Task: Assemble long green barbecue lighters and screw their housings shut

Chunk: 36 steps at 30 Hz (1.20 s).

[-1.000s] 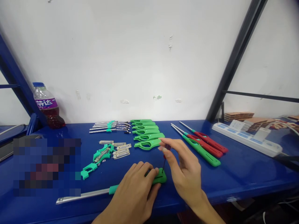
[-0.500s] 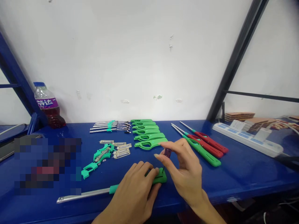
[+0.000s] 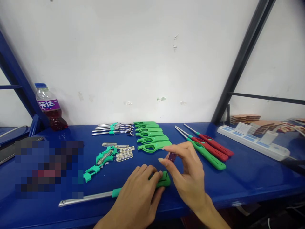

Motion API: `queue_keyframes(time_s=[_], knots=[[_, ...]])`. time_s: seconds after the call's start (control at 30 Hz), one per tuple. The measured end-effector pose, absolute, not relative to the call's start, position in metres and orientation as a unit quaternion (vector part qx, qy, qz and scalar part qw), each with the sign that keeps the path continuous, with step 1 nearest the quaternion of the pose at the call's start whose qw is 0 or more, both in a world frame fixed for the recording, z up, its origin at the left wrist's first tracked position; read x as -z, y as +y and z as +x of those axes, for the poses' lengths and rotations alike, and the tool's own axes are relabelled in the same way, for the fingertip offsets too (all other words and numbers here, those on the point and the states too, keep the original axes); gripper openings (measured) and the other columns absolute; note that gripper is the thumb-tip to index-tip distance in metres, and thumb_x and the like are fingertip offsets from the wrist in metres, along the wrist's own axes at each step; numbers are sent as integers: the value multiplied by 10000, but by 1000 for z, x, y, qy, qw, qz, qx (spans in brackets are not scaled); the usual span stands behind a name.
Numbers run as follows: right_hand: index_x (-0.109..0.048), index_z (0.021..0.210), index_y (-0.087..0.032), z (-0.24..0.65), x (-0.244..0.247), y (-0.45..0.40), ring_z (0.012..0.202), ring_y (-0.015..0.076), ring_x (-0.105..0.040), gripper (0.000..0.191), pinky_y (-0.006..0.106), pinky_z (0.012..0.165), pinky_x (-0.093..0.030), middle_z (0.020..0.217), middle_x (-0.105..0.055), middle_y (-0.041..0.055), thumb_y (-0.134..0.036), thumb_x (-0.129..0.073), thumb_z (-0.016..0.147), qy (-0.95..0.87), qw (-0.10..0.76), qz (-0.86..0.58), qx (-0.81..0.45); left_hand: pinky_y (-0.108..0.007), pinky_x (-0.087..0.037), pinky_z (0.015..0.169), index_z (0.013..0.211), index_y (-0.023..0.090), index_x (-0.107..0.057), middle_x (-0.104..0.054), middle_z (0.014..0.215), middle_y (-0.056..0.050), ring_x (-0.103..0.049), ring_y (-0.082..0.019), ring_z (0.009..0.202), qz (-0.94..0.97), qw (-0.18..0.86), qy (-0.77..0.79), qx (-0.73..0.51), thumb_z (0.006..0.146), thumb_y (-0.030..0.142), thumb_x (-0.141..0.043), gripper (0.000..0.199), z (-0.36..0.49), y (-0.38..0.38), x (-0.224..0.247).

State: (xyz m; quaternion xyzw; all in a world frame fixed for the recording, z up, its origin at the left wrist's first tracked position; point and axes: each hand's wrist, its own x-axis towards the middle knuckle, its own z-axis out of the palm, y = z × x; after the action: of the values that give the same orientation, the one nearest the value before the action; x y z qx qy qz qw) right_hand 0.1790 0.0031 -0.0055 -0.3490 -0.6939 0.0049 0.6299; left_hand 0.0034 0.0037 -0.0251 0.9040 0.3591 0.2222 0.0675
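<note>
My left hand [image 3: 140, 190] is closed around the handle of a green long-reach lighter [image 3: 164, 179]. Its teal collar and metal tube point left over the blue table, and the hand hides most of the handle. Between the thumb and fingertips of my right hand [image 3: 188, 175] is a small screwdriver with a dark purple handle [image 3: 172, 156]. Its thin shaft points down at the slotted butt end of the lighter; whether the tip touches cannot be made out. Beyond the hands, several green handle shells [image 3: 154, 146] lie in a column.
Several metal tubes with wires [image 3: 111, 128] lie at the back. Clear fuel tanks [image 3: 125, 154] and teal plastic parts [image 3: 91, 171] lie left of centre. At right are red and green lighters [image 3: 209, 148] and a white power strip [image 3: 252, 141]. A drink bottle [image 3: 51, 109] stands back left.
Little differs. My right fingers have shifted slightly around the screwdriver handle, which looks a little turned. My left hand and the lighter have stayed in place.
</note>
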Motion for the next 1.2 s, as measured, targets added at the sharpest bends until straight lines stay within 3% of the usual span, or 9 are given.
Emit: queue_keyframes(time_s=[0.17,0.37,0.6,0.83,1.03,1.2], knots=[[-637,1378,-272,179,5,0,960,166,-658,412,334,804,-582,1133,-648,61,-79,-424,1082,-715,614,-334,-16,-579,-573,938,1201,215,-665,-696,1118,-73,-659,-309,1005,904,67,364,-215,1024,152,-586,204,4,3,24],[-716,1244,-306,178,7,2,817,168,-591,359,309,702,-546,902,-600,5,-79,-697,968,-703,629,-329,32,-599,-551,982,1230,213,-652,-688,1174,-77,-653,-317,1059,904,78,362,-213,1022,130,-573,238,4,3,24],[-662,1359,-281,181,6,2,1015,180,-669,406,328,808,-574,1152,-690,52,-73,-459,1075,-708,623,-333,-12,-583,-569,937,1206,212,-656,-687,1127,-71,-651,-312,1011,903,74,360,-223,1014,138,-596,215,4,2,26],[-728,1245,-320,180,5,2,832,138,-600,332,286,772,-533,932,-600,-15,-109,-704,990,-686,645,-337,-1,-585,-562,956,1217,220,-653,-690,1135,-68,-653,-311,1022,903,70,353,-234,1016,143,-597,223,3,3,27],[-659,1374,-287,182,8,2,1025,172,-686,404,328,831,-568,1174,-710,41,-89,-464,1081,-714,619,-321,-52,-581,-569,925,1183,215,-660,-691,1110,-65,-652,-310,994,902,72,360,-227,1014,137,-595,197,4,3,25],[-687,1293,-303,180,8,3,864,140,-642,336,300,775,-549,1006,-666,1,-101,-570,1051,-703,632,-323,-46,-569,-575,907,1181,220,-655,-690,1125,-65,-652,-309,997,903,72,357,-227,1017,145,-595,190,4,3,25]])
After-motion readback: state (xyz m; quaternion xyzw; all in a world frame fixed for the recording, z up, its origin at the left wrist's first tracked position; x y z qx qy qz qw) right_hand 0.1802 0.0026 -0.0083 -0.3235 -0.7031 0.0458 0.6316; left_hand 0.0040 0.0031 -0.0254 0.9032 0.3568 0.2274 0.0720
